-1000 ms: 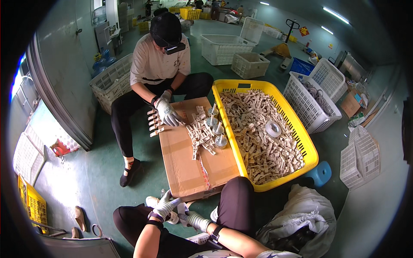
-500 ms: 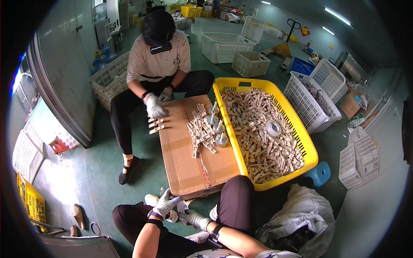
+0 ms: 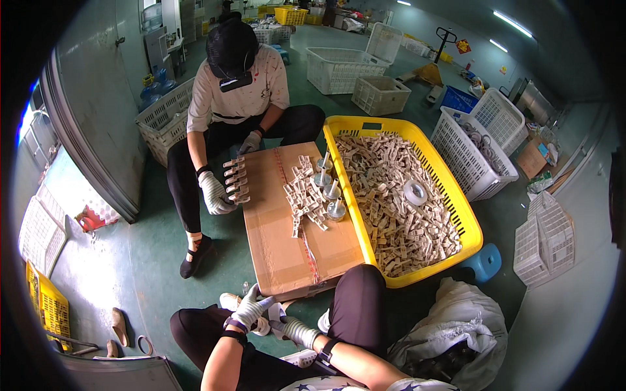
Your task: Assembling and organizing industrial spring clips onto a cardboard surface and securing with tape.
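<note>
Both my hands wear whitish gloves and are low in front of me, between my knees, by the near edge of a cardboard box. My left hand has its thumb and a finger spread apart at the box's near left corner. A pale white strip runs between my hands. The fingers of my right hand close on this strip, though its lower part is partly hidden. On the box lie a pile of beige clip-like pieces and several metal discs with upright pegs.
A co-worker's gloved hand is beside a row of clip pieces on the box's left edge. To the right stands a yellow basket full of such pieces, with a tape roll. A white sack lies at my right.
The co-worker's gloved hand has moved from above the clip row to its outer side, nearer me. The row shows more pieces, now tilted. My hands have hardly moved.
</note>
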The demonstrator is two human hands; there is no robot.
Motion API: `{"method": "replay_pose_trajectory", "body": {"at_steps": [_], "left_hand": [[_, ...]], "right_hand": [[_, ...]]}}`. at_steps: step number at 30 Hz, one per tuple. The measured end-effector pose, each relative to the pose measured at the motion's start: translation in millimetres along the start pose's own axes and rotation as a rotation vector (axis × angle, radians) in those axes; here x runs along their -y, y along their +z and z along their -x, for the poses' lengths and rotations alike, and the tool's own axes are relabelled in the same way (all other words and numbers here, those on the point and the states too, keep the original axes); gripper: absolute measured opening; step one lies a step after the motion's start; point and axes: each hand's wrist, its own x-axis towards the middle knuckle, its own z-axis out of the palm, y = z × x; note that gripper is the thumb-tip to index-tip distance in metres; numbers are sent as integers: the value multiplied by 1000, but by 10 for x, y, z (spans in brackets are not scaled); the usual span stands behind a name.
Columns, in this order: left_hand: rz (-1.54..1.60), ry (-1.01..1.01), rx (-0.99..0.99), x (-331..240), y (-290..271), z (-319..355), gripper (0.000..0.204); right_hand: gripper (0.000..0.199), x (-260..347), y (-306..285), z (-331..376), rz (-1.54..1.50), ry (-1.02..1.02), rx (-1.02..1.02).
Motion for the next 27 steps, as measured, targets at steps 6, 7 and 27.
{"method": "replay_pose_trajectory", "body": {"at_steps": [6,7,27], "left_hand": [[-75,29,-8,86,-50,-22,65],[-77,29,-7,81,-47,-21,65],[-49,-5,0,-87,15,66,63]], "right_hand": [[51,64,7,47,17,13,21],[51,47,6,34,-6,-14,20],[53,12,9,15,11,-63,0]]}}
